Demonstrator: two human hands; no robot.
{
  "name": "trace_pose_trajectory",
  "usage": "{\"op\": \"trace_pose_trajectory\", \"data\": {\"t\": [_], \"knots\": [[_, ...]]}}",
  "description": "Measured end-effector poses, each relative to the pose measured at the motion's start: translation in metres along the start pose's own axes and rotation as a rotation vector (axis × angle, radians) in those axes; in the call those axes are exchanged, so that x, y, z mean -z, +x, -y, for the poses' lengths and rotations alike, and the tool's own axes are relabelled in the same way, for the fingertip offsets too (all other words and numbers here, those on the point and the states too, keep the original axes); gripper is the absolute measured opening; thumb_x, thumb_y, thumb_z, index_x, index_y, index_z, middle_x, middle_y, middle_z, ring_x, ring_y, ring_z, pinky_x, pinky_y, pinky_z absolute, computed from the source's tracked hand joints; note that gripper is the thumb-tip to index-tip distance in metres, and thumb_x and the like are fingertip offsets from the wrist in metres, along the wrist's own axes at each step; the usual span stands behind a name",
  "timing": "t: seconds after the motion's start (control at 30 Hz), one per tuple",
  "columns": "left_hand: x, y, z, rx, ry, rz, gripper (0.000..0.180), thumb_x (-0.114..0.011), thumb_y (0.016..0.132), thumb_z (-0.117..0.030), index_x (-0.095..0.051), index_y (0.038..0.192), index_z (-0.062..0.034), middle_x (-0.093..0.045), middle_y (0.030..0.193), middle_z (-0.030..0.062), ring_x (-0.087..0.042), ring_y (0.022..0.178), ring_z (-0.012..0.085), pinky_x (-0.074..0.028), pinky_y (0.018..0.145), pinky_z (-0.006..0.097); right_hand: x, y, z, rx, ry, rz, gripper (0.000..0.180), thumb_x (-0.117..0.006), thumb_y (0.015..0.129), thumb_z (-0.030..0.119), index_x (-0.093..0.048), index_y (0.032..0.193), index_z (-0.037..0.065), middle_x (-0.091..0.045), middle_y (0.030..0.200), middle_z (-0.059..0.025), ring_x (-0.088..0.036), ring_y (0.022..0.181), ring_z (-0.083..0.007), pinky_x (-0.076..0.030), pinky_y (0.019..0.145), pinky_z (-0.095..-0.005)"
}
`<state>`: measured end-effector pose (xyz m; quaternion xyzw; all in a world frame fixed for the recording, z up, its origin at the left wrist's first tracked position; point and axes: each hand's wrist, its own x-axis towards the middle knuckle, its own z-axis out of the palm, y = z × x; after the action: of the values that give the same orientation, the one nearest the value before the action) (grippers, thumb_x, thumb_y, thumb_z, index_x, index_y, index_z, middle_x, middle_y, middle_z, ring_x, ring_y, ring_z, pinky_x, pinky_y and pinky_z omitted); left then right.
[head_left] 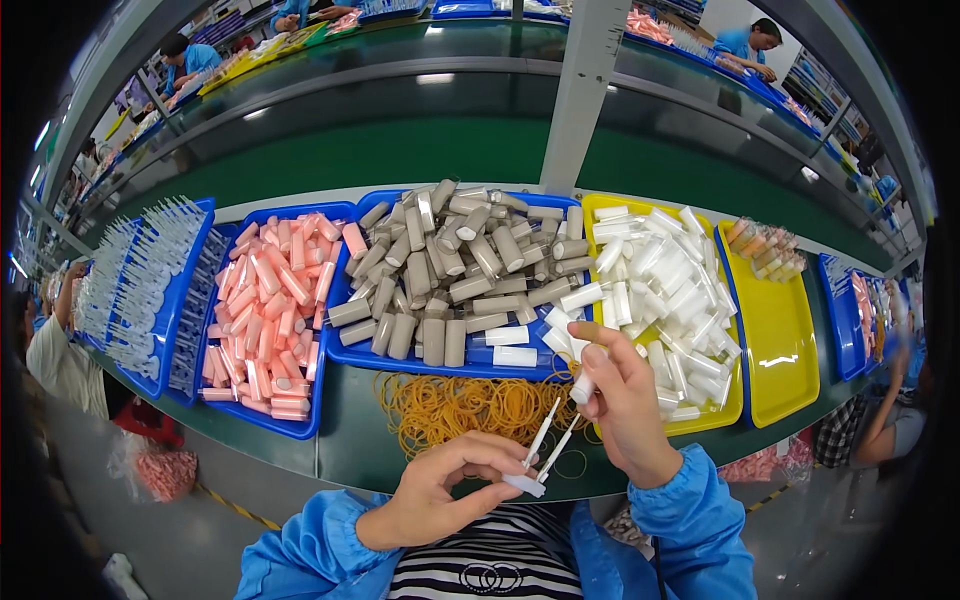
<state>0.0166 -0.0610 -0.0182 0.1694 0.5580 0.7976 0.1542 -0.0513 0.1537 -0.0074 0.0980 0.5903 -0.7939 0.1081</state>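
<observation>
— Two thin white sticks (548, 440) are seen in the head view, near the middle, pinched at their white base by the fingers (492, 468) of the left hand (440, 495).
— And the right hand (625, 395)?
— A small white tube (583, 388) is gripped by its closed fingers, just above the sticks' tips.
— How would the sticks be judged to handle?
— Light, slender, likely bendable; the base is best held, not the tips.
— What is set on the counter (360, 440)?
— A heap of orange rubber bands (465, 405) lies just beyond the hands; farther off, trays of pink tubes (265, 310), grey tubes (450, 270) and white tubes (665, 290) are lined up.
</observation>
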Motion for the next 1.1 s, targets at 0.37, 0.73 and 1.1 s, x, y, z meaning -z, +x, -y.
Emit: {"op": "trace_pose_trajectory", "data": {"t": [0.37,0.73,1.1], "knots": [[-0.002,-0.001,0.001,-0.046,-0.037,-0.068,0.029,-0.064,0.087,0.01,-0.053,0.112,0.0025,-0.063,0.116,0.0245,-0.064,0.108,0.0273,-0.054,0.092,0.037,0.004,-0.003,0.001,-0.034,-0.044,0.112,0.037,-0.06,0.097,0.025,-0.057,0.127,0.004,-0.056,0.072,0.0027,-0.046,0.055,-0.0018,-0.036,0.048,-0.0168],[-0.002,-0.005,0.009,-0.088,0.016,-0.119,0.028,-0.063,0.089,0.009,-0.05,0.113,0.0018,-0.064,0.113,0.0249,-0.065,0.107,0.0278,-0.055,0.091,0.038,-0.002,-0.009,-0.001,0.066,-0.126,0.074,0.038,-0.061,0.096,0.02,-0.055,0.13,0.003,-0.057,0.076,0.0028,-0.048,0.059,-0.0013,-0.038,0.051,-0.0167],[-0.002,-0.001,0.011,-0.359,0.458,-0.173,0.028,-0.071,0.081,0.009,-0.056,0.104,0.0004,-0.066,0.107,0.0254,-0.068,0.101,0.0319,-0.055,0.087,0.04,-0.019,-0.049,-0.037,0.386,-0.234,0.254,0.054,-0.064,0.093,0.011,-0.042,0.141,0.0,-0.059,0.102,-0.0064,-0.057,0.084,-0.0086,-0.048,0.077,-0.0236]]}}
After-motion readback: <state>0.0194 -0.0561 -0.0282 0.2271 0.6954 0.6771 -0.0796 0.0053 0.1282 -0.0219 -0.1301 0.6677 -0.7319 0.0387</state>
